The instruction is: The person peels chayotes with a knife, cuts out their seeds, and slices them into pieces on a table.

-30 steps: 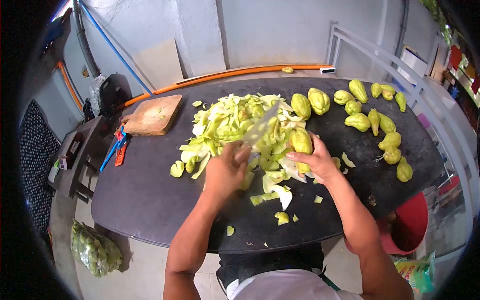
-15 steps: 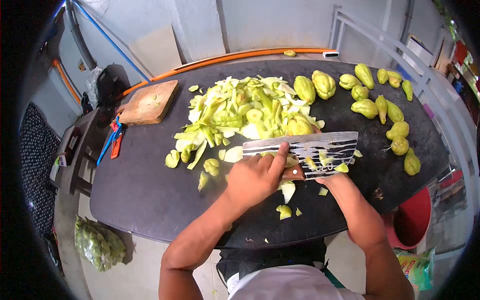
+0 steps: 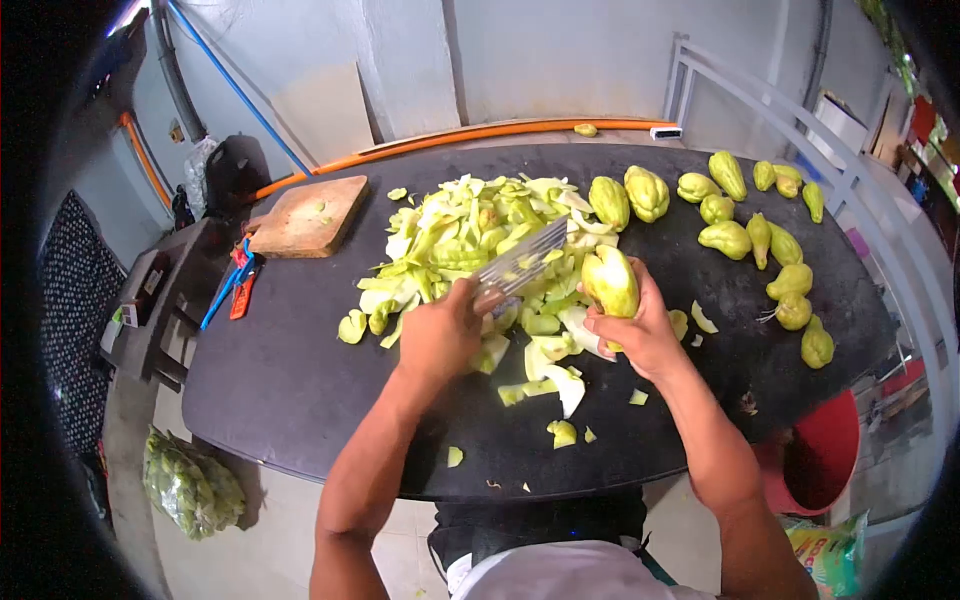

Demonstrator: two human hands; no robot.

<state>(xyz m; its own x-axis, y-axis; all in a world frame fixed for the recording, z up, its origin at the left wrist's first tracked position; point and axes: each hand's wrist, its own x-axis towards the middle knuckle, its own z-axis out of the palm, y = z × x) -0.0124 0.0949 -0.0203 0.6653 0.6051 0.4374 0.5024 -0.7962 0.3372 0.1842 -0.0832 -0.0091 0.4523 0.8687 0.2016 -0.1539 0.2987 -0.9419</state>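
Note:
My left hand is closed round the handle of a cleaver, whose wide blade, dotted with wet bits, slants up to the right over a heap of pale green chayote slices. In my right hand a partly cut chayote is held upright, a pale cut face showing near its top. Blade and chayote are apart. Below them lie loose cut pieces on the dark table.
Whole chayotes lie along the table's right side. A wooden chopping board sits at the back left, beside a blue-and-red tool. On the floor are a red bucket at right and a bag of greens at left.
The cleaver has swung from lying crosswise over my right hand to slanting on the left. The chayote in my right hand has come into sight. More slices lie in front of the heap.

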